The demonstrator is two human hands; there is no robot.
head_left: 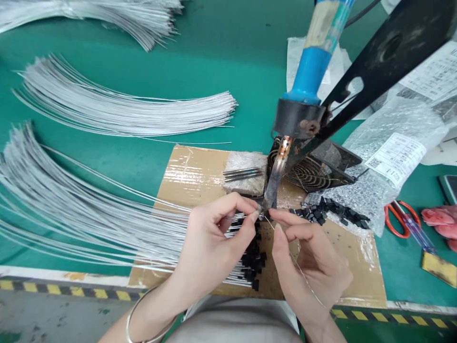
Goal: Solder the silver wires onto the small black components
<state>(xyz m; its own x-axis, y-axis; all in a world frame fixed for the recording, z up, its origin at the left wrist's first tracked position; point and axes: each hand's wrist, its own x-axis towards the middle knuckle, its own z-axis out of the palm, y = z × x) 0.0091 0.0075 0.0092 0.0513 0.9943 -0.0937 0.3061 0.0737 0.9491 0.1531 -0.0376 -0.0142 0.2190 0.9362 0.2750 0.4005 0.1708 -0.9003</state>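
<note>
Under the tip of a mounted soldering iron (274, 183), my left hand (217, 238) pinches a small piece too tiny to make out. My right hand (310, 252) is closed on a thin solder wire (302, 270), whose upper end reaches the iron's tip and whose tail runs down over my wrist. Beneath and behind my left hand lie white wires (107, 205) ending in black connectors (254, 257) on a cardboard sheet (189, 171). Loose small black pieces (332, 211) are piled right of the iron.
A fan (310, 166) stands behind the iron, beside a pale block (244, 186) with metal rods. Another wire bundle (132, 112) lies back left. Bubble-wrap bags (400, 138), orange-handled scissors (398, 219) and a yellow-ended tool (439, 267) are at right. The black iron bracket (385, 62) spans the upper right.
</note>
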